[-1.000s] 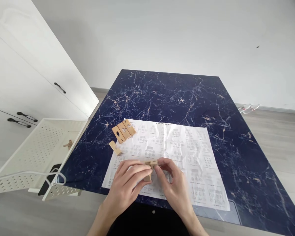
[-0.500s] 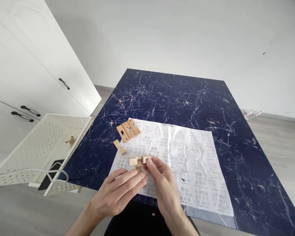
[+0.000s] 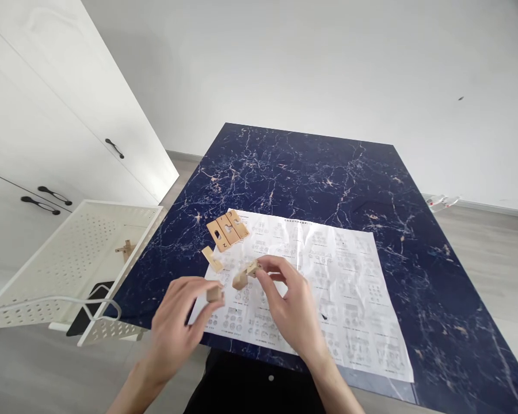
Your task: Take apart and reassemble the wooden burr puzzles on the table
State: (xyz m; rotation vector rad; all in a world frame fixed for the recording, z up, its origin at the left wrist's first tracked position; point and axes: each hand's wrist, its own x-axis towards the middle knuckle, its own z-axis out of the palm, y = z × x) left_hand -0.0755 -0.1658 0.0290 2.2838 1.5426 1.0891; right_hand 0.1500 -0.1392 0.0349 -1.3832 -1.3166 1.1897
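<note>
My left hand (image 3: 179,319) pinches a small wooden block (image 3: 214,294) between its fingertips, low over the near left part of a printed instruction sheet (image 3: 328,276). My right hand (image 3: 289,307) grips another wooden puzzle piece (image 3: 246,274) just to the right of it. The two pieces are apart. Three flat notched wooden pieces (image 3: 227,230) lie side by side at the sheet's far left corner. A single wooden piece (image 3: 212,259) lies a little nearer, on the sheet's left edge.
The sheet lies on a dark blue marbled table (image 3: 311,172). A white perforated basket (image 3: 69,259) stands at the table's left edge with a small wooden piece (image 3: 125,250) inside. White cabinets (image 3: 47,115) with black handles stand further left. A dark phone-like object (image 3: 88,313) lies under the basket.
The joined wooden pieces have come apart. My left hand moved left with one small block, and my right hand lifted the other piece slightly away.
</note>
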